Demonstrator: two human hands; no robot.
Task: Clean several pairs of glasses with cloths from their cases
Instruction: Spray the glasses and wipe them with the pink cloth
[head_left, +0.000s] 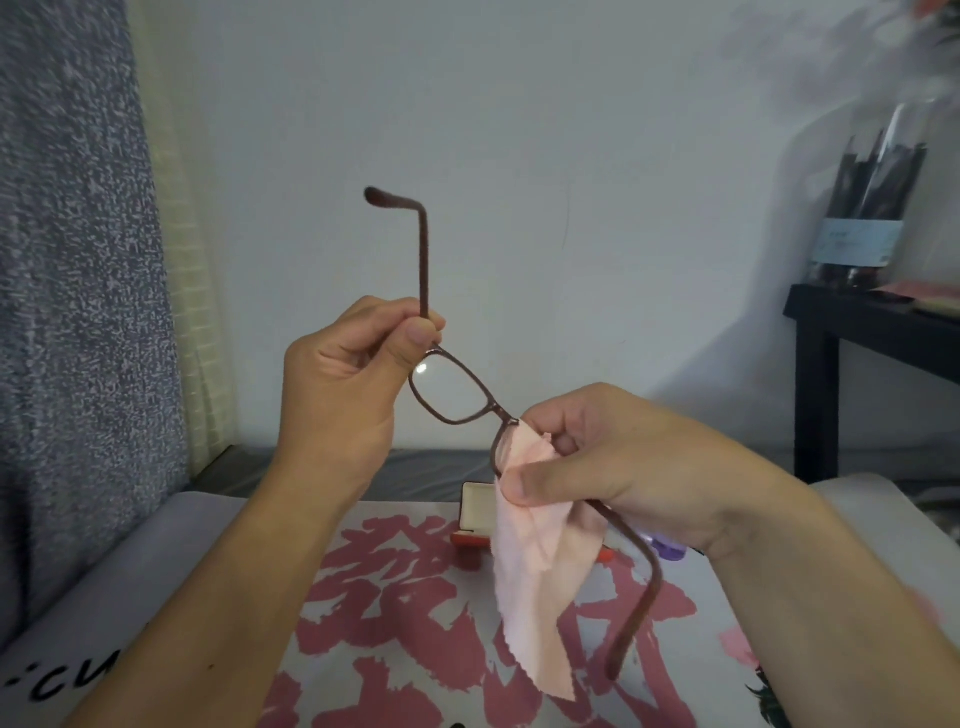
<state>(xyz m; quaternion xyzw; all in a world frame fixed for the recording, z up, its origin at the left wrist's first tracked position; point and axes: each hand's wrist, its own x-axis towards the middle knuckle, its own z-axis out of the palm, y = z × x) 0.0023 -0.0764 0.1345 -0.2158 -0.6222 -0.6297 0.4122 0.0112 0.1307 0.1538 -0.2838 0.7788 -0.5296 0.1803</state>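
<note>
Left hand (343, 384) fingers pinch the glasses (452, 389) temple; right hand (613, 457) pinches pink cloth (535, 571), apparently hiding one lens.

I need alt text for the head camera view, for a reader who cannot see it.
Two bare hands hold brown glasses in the air: the left hand pinches one temple, while the right hand rubs one lens with a pink cloth. An open red case sits below.

One lens of the brown glasses (457, 395) is hidden behind the pink cloth (535, 571) and the right hand (613, 462). The red case (475, 514) on the table (171, 561) shows only partly behind the cloth. A purple object (667, 546) peeks from under the right wrist, too covered to identify. The jar (872, 197) at right is blurred.
</note>
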